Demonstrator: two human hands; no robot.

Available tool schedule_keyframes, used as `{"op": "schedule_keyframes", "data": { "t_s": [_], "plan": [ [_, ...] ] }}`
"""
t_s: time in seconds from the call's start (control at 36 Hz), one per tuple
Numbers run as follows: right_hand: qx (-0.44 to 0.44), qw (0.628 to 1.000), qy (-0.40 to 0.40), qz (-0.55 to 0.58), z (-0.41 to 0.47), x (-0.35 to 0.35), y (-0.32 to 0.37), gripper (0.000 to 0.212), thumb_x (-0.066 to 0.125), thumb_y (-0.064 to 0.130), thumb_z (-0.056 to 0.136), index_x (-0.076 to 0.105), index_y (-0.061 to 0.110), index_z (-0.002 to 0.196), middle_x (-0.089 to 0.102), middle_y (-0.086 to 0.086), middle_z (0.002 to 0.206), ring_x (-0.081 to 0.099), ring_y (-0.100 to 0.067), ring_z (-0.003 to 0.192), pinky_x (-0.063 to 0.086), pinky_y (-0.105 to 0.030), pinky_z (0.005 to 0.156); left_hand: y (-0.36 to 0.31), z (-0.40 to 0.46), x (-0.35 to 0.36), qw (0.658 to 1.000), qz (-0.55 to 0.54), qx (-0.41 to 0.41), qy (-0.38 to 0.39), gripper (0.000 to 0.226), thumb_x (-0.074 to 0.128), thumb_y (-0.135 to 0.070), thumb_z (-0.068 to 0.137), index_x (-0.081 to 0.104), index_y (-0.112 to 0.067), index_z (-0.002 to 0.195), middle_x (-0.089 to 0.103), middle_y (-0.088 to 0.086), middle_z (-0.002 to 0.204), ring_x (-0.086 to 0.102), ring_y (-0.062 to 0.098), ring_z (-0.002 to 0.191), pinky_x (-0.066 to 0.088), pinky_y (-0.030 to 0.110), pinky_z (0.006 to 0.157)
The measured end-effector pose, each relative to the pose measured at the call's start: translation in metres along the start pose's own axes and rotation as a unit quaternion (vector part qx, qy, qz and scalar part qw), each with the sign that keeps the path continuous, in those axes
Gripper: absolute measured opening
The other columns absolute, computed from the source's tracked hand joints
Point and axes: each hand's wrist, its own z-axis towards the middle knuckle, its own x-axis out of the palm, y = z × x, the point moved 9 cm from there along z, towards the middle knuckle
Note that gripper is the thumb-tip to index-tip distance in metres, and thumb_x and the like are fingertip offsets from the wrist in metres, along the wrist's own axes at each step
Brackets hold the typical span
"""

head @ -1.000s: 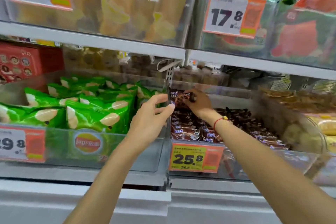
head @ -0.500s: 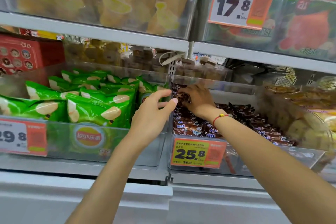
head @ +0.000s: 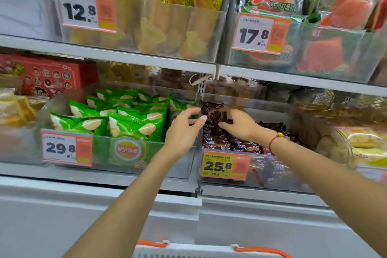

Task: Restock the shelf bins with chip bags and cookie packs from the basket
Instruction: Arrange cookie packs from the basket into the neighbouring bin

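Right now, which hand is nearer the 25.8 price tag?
Right. The right hand grips a brown cookie pack in the bin directly above the 25.8 price tag; the left hand is up and to its left, at the bin divider.

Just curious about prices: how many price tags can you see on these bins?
4 clear: 12.8 tag upper left, 17.8 tag upper right, 29.8 tag lower left, 25.8 tag lower middle. Another may sit at the right edge.

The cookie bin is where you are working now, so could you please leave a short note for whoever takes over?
Left hand: open at the divider between the bins.
Right hand: holds a brown cookie pack upright at the rear of the cookie bin.
Done: chip bin holds green chip bags; cookie bin partly filled.
Left: release this pack, check the basket below; its contents are out of view.
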Motion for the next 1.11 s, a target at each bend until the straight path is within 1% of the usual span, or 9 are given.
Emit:
{"op": "schedule_keyframes", "data": {
  "t_s": [0.14, 0.25, 0.36, 0.44, 0.53, 0.75, 0.92, 1.03, 1.11],
  "plan": [
    [-0.057, 0.998, -0.023, 0.018, -0.064, -0.019, 0.029, 0.036, 0.061, 0.024, 0.092, 0.056, 0.02, 0.127, 0.054, -0.003, 0.13, 0.043, -0.02, 0.127, 0.033, -0.034, 0.107, -0.02, -0.02, -0.012, 0.994, 0.074, 0.04, -0.071, 0.027, 0.057, -0.032, 0.095, 0.06, -0.024, 0.12, 0.061, -0.01, 0.12, 0.059, 0.005, 0.099, 0.048, 0.029, 0.085],
    [-0.1, 0.989, -0.077, 0.081, -0.125, -0.03, 0.049, 0.022, 0.063, 0.014, 0.089, 0.066, 0.018, 0.11, 0.063, -0.001, 0.106, 0.054, -0.016, 0.103, 0.042, -0.029, 0.09, -0.042, -0.053, -0.022, 0.978, 0.135, 0.107, -0.113, 0.022, 0.062, -0.03, 0.091, 0.061, -0.026, 0.113, 0.062, -0.011, 0.112, 0.06, 0.007, 0.098, 0.05, 0.03, 0.077],
    [-0.103, 0.983, -0.066, 0.136, -0.18, -0.004, 0.052, 0.013, 0.065, 0.003, 0.086, 0.07, 0.009, 0.096, 0.061, 0.005, 0.088, 0.053, -0.005, 0.076, 0.037, -0.005, 0.072, -0.04, -0.104, -0.018, 0.983, 0.121, 0.111, -0.084, 0.012, 0.06, -0.037, 0.09, 0.062, -0.032, 0.1, 0.064, -0.016, 0.096, 0.06, 0.002, 0.087, 0.051, 0.031, 0.076],
    [-0.073, 0.988, -0.002, 0.138, -0.215, 0.042, 0.038, 0.012, 0.064, 0.006, 0.087, 0.071, 0.014, 0.092, 0.063, 0.005, 0.085, 0.056, -0.012, 0.075, 0.039, -0.01, 0.067, -0.017, -0.142, -0.012, 0.989, 0.122, 0.063, -0.048, 0.006, 0.06, -0.035, 0.09, 0.063, -0.033, 0.095, 0.064, -0.019, 0.088, 0.059, -0.002, 0.08, 0.048, 0.026, 0.072],
    [-0.031, 0.987, 0.098, 0.123, -0.248, 0.103, 0.017, 0.014, 0.061, 0.01, 0.088, 0.07, 0.019, 0.094, 0.062, 0.007, 0.082, 0.056, -0.015, 0.075, 0.046, -0.028, 0.07, 0.028, -0.177, -0.002, 0.992, 0.125, -0.017, 0.011, 0.006, 0.06, -0.034, 0.09, 0.064, -0.031, 0.094, 0.063, -0.02, 0.086, 0.06, 0.002, 0.08, 0.05, 0.027, 0.073],
    [0.04, 0.932, 0.342, 0.116, -0.327, 0.234, -0.004, 0.022, 0.059, 0.008, 0.087, 0.07, 0.013, 0.105, 0.07, -0.01, 0.1, 0.058, -0.017, 0.084, 0.048, -0.032, 0.08, 0.147, -0.282, 0.048, 0.928, 0.187, -0.16, 0.28, 0.017, 0.06, -0.018, 0.092, 0.067, -0.017, 0.107, 0.066, -0.003, 0.106, 0.061, 0.012, 0.09, 0.044, 0.024, 0.077],
    [0.076, 0.878, 0.453, 0.134, -0.366, 0.296, -0.01, 0.02, 0.058, 0.013, 0.093, 0.068, 0.013, 0.11, 0.059, 0.008, 0.078, 0.051, -0.004, 0.068, 0.041, -0.016, 0.063, 0.21, -0.34, 0.076, 0.843, 0.254, -0.202, 0.43, 0.028, 0.057, -0.025, 0.095, 0.062, -0.019, 0.122, 0.06, -0.002, 0.125, 0.057, 0.017, 0.11, 0.04, 0.024, 0.082],
    [0.105, 0.836, 0.517, 0.15, -0.396, 0.336, -0.019, 0.023, 0.065, 0.014, 0.088, 0.068, 0.018, 0.11, 0.069, -0.001, 0.099, 0.059, -0.009, 0.081, 0.045, -0.017, 0.07, 0.236, -0.37, 0.095, 0.791, 0.276, -0.195, 0.509, 0.032, 0.059, -0.036, 0.093, 0.062, -0.023, 0.122, 0.062, -0.005, 0.121, 0.057, 0.018, 0.11, 0.045, 0.029, 0.089],
    [0.113, 0.807, 0.559, 0.153, -0.42, 0.357, -0.02, 0.024, 0.071, 0.017, 0.084, 0.067, 0.024, 0.106, 0.063, 0.009, 0.092, 0.059, -0.011, 0.085, 0.04, -0.014, 0.064, 0.245, -0.386, 0.108, 0.75, 0.343, -0.124, 0.551, 0.026, 0.061, -0.036, 0.091, 0.066, -0.028, 0.115, 0.066, -0.006, 0.116, 0.057, 0.018, 0.109, 0.045, 0.031, 0.09]
  ]
}}
